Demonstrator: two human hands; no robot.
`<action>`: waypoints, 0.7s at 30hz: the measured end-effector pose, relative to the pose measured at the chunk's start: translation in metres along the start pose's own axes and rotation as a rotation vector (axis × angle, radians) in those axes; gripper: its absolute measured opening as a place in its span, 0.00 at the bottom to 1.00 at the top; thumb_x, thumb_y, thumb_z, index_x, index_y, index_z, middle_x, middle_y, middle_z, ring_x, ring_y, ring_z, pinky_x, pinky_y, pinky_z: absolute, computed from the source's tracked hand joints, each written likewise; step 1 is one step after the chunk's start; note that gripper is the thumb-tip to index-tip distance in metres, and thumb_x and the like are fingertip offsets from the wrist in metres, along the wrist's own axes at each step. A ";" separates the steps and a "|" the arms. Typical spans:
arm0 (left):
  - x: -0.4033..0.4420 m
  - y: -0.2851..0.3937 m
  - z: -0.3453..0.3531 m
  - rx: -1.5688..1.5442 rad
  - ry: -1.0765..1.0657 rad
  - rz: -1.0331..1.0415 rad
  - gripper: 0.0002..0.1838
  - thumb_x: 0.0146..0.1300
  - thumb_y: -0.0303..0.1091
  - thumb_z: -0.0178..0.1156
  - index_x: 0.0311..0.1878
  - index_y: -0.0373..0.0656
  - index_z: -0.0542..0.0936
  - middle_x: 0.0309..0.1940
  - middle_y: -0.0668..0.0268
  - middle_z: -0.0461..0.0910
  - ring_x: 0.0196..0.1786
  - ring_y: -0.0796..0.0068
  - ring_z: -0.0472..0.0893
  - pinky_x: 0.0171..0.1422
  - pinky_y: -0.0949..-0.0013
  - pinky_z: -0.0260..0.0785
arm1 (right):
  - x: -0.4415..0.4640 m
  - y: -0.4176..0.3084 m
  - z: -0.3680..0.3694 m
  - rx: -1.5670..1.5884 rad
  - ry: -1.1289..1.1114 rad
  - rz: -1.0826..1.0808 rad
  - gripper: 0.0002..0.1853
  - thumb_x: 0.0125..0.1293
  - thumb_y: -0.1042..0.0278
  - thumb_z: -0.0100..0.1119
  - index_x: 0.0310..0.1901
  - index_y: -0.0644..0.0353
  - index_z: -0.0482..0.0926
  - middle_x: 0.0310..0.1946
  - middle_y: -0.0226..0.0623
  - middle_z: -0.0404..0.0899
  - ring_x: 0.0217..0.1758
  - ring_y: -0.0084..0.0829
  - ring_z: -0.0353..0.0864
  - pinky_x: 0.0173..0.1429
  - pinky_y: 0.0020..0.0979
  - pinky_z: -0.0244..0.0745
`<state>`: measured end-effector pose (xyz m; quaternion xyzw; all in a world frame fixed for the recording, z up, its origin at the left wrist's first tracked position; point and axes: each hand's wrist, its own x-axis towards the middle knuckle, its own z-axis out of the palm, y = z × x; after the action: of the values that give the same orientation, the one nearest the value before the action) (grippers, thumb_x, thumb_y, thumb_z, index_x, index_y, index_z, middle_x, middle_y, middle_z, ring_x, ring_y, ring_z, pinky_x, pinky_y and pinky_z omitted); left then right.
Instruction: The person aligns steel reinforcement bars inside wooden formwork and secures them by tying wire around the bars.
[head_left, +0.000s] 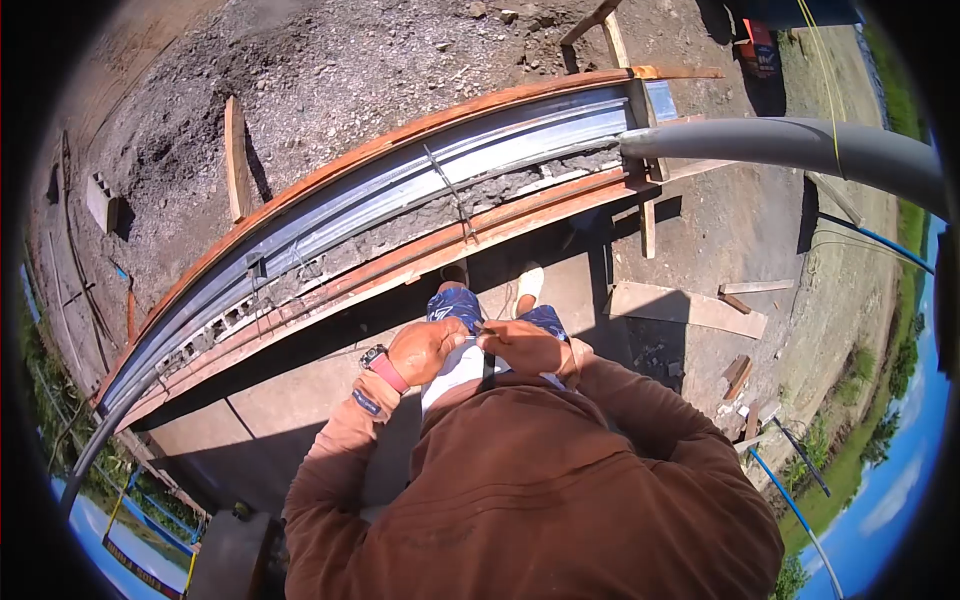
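Note:
In front of my waist, my left hand and my right hand are close together, thumbs toward each other and fingers curled. Whatever lies between their fingertips is too small to make out. Just below them shows a white cloth with a dark strip running down it. On my left wrist are a watch and a pink band. Blue patterned shorts show beyond my hands, and a light shoe stands on the slab.
Ahead runs a long form with wooden edge boards, metal channel and rough concrete. A thick grey pipe reaches it from the right. Gravel lies beyond; loose boards and a concrete block lie about.

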<state>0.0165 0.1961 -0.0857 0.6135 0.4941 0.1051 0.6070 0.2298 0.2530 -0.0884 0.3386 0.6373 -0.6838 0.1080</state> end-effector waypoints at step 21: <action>0.164 -0.222 -0.069 -0.197 0.484 -0.673 0.08 0.63 0.33 0.53 0.33 0.38 0.77 0.22 0.62 0.80 0.25 0.69 0.82 0.32 0.66 0.71 | 0.181 0.162 -0.118 -0.462 0.625 0.062 0.09 0.57 0.67 0.57 0.40 0.54 0.79 0.35 0.44 0.75 0.38 0.48 0.77 0.42 0.45 0.72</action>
<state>-0.0599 0.3109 -0.3346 0.3147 0.7828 0.0887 0.5294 0.2271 0.3894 -0.3218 0.5165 0.7660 -0.3828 0.0028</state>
